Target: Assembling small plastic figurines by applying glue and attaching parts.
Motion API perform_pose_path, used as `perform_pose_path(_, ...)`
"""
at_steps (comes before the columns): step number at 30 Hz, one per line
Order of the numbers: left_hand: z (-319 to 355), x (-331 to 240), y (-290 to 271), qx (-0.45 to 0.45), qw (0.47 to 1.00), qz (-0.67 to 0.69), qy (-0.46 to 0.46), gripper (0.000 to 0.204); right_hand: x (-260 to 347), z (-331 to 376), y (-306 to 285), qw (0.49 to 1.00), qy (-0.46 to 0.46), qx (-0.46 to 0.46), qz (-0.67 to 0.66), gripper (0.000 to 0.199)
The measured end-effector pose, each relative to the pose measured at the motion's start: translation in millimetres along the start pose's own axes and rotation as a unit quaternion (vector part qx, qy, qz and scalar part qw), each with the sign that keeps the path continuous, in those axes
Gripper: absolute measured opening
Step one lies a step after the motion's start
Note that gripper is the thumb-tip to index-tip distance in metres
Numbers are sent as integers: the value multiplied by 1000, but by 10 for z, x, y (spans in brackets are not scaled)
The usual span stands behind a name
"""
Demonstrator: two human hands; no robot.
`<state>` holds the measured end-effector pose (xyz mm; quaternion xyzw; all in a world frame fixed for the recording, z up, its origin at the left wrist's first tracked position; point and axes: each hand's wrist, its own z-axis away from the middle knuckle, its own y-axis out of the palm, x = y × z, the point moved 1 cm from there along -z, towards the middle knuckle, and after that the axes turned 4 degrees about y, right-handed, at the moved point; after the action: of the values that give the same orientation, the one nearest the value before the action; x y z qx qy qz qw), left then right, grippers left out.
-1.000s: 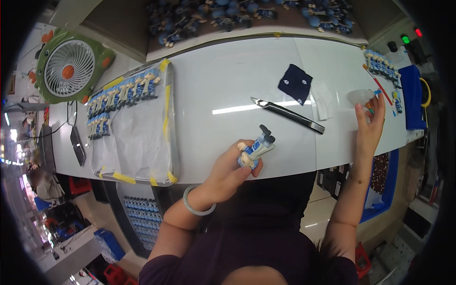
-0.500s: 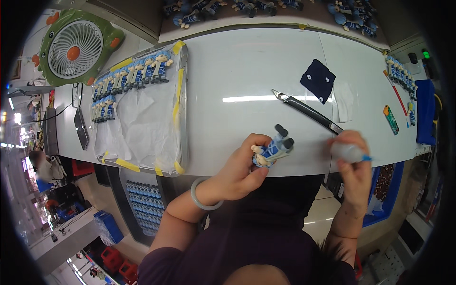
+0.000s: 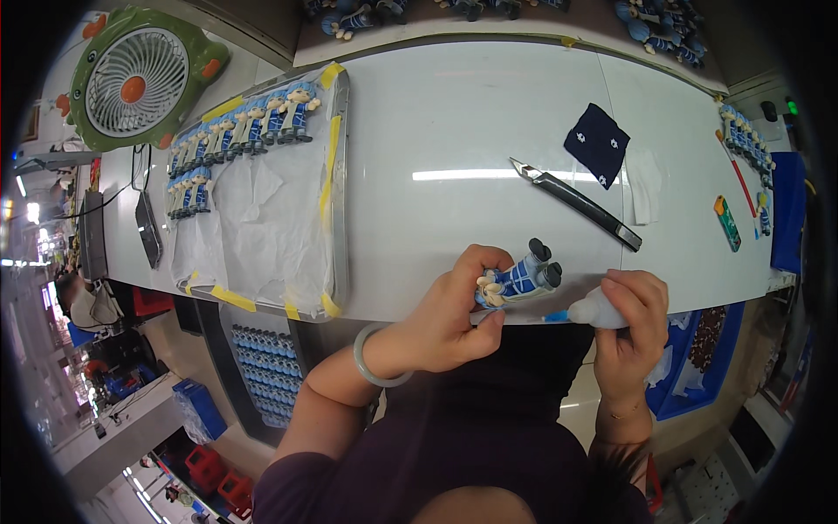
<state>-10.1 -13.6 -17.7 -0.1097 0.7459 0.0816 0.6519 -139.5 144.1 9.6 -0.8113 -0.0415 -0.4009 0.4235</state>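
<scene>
My left hand is closed around a small figurine dressed in blue, near the table's front edge. The figurine lies tilted, its dark shoes pointing up and to the right. In my right hand is a white squeeze bottle with a blue nozzle, which points left toward the figurine without touching it. Beyond my hands lies a black utility knife, blade toward the upper left. A dark blue patterned cloth sits beyond the knife, with a white cloth or paper beside it.
A paper-lined tray edged with yellow tape holds rows of similar figurines on the left. Behind it stands a green fan. A red stick, a green lighter-like object and more figurines lie at the right.
My right hand has turned the bottle so its nozzle points left instead of right, and the knife's handle is now uncovered. The figurine has shifted slightly right in my left hand.
</scene>
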Motion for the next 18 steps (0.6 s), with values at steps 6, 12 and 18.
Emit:
perform_pose_path(6, -15, -11, 4, -1, 1000, 15, 2, 41, 61, 2, -56, 996, -31, -21, 87, 39)
perform_pose_path(12, -22, 0, -1, 6, 1000, -2, 5, 42, 125, -7, -82, 986, -75, -23, 148, 35)
perform_pose_path(18, -27, 5, 1, -1, 1000, -14, 8, 42, 180, -21, -105, 982, -82, -21, 169, 31)
